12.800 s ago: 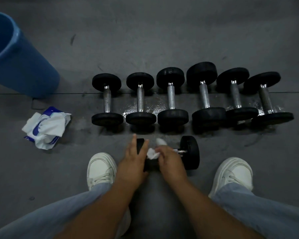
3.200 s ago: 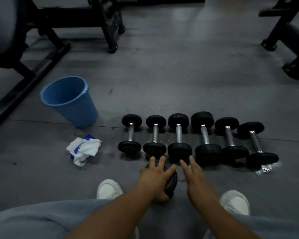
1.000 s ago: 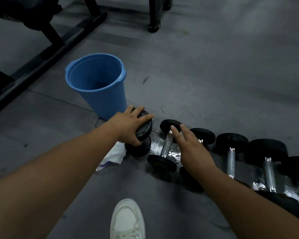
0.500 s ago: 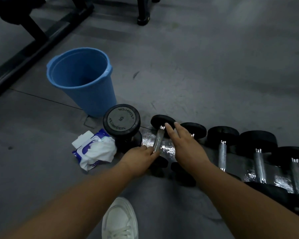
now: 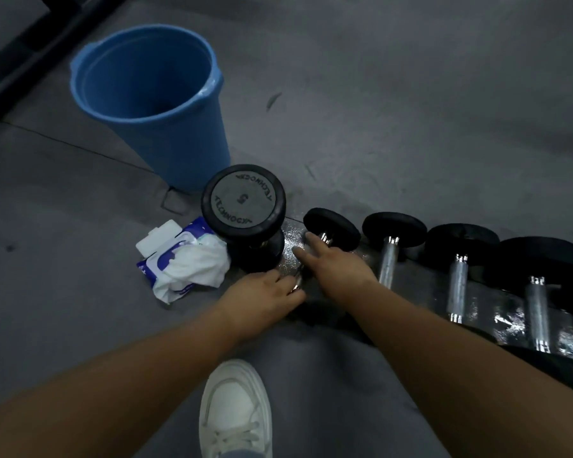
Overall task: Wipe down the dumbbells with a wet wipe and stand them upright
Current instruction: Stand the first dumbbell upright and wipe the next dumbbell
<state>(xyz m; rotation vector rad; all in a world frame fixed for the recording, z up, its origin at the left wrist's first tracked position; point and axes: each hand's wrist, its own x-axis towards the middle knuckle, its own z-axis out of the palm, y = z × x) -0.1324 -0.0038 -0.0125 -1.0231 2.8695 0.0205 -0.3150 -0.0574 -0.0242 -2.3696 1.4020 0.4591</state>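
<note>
One black dumbbell [image 5: 244, 201], marked 5, stands upright beside the blue bucket. To its right several dumbbells lie in a row on the wet floor. My left hand [image 5: 265, 295] curls around the near end of the leftmost lying dumbbell [image 5: 333, 223], where a bit of its chrome handle shows. My right hand [image 5: 334, 264] lies over that dumbbell's handle, fingers stretched toward its far head. The near head is hidden under my hands. The wet wipe pack [image 5: 182, 259], with a crumpled wipe on top, lies left of the upright dumbbell.
A blue bucket [image 5: 153, 104] stands at the back left, almost touching the upright dumbbell. More lying dumbbells [image 5: 458, 279] stretch to the right edge. My white shoe [image 5: 235, 408] is at the front. A dark equipment frame [image 5: 30, 38] crosses the far left corner.
My left hand has slid further onto the near end of the leftmost lying dumbbell, and my right hand has settled lower over its handle. The upright dumbbell has stayed put.
</note>
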